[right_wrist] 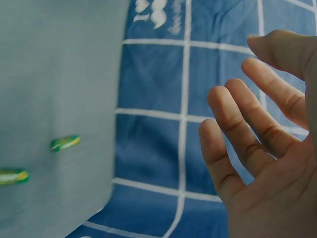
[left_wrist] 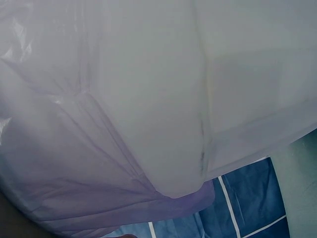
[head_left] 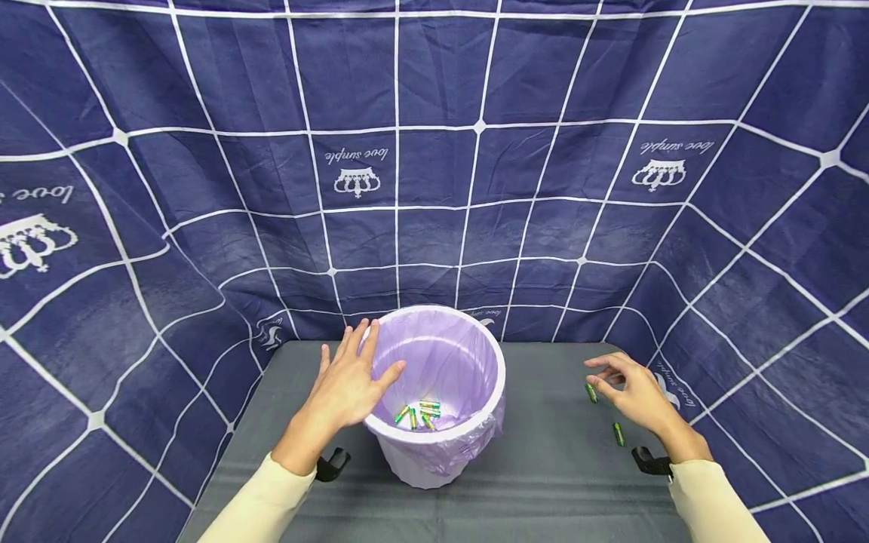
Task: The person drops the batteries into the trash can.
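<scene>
A white bin [head_left: 416, 466] with a purple plastic liner [head_left: 434, 354] stands mid-table. Several green and yellow batteries [head_left: 430, 408] lie at its bottom. My left hand [head_left: 346, 385] rests at the bin's left rim, fingers spread, holding nothing. Off to the right, my right hand [head_left: 634, 388] hovers over the table with loosely bent fingers and an empty palm. Below and beside it lie two batteries, one near the fingertips [head_left: 591, 393] and one [head_left: 618, 434] closer to the wrist. The right wrist view shows the same loose battery [right_wrist: 65, 143] apart from the fingers.
A grey cloth [head_left: 543, 467] covers the table. Blue curtains [head_left: 434, 188] with white grid lines enclose it at the back and both sides. Dark straps [head_left: 333, 464] sit at both wrists. In the left wrist view the bin's liner [left_wrist: 74, 148] fills most of the picture.
</scene>
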Demonstrator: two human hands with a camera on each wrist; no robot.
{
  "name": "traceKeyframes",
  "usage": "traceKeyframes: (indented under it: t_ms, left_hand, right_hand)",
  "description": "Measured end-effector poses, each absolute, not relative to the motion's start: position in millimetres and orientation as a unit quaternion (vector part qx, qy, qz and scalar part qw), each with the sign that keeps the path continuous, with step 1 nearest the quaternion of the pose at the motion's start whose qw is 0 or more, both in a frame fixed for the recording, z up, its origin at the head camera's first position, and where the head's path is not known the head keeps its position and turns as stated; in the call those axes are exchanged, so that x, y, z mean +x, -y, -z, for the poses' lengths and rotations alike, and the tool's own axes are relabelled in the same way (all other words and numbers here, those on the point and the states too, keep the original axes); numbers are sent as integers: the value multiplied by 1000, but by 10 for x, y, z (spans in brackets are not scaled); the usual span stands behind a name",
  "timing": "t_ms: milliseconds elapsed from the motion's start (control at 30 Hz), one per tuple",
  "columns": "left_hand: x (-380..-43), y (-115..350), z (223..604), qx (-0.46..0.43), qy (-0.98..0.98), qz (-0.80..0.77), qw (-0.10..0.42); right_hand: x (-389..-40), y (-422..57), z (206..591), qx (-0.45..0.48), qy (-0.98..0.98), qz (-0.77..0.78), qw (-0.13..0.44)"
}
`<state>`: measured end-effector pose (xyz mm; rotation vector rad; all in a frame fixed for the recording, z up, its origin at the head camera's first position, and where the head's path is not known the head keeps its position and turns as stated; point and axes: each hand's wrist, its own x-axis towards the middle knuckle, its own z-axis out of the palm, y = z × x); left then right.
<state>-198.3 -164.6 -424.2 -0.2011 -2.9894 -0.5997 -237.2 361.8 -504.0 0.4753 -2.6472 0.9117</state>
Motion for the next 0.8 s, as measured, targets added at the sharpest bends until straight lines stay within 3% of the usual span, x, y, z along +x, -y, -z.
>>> traceKeyframes:
  t_ms: [367,633,800]
  left_hand:
    - [-1994,1633,4262,-67,977,198,43]
    - [-1995,1628,4276,-65,978,193,42]
    - [-2008,1638,4263,-61,978,196,41]
  right_hand:
    - [-2245,-4073,5588,102,938,-326,58]
    - [-2215,-4264,5953,96,943,-312,56]
    - [-2205,-4307,6132,96,944,-314,22]
